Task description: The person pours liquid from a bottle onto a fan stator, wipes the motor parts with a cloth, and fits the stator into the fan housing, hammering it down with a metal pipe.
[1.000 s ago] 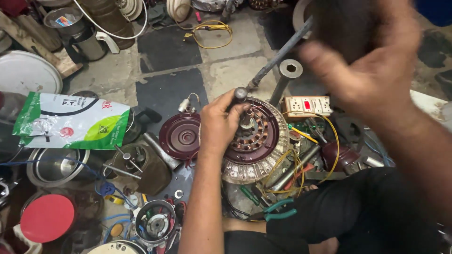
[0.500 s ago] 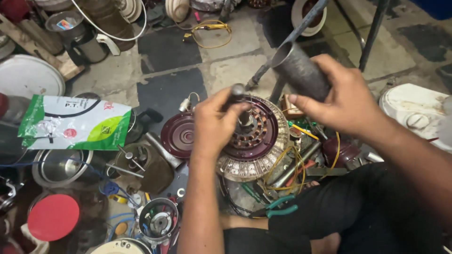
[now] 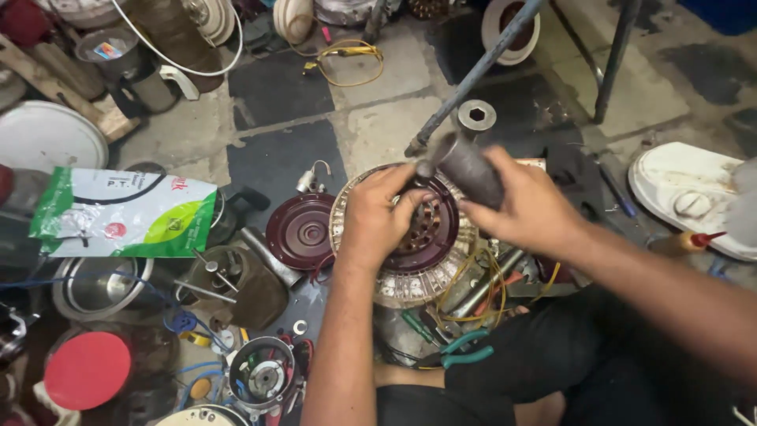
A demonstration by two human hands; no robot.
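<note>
Nearest the camera, green-handled pliers lay half buried among loose wires, just right of the left forearm. Beyond them the left hand rested curled over the fan motor, fingers pressing on its maroon cover and hiding much of its near-left rim; the windings showed only through slots. Right of it, the right hand was closed around a dark metal cylinder, tilted with its narrow end at the motor's far edge; blur made it unclear whether it touched. Farther left lay a separate maroon cap.
</note>
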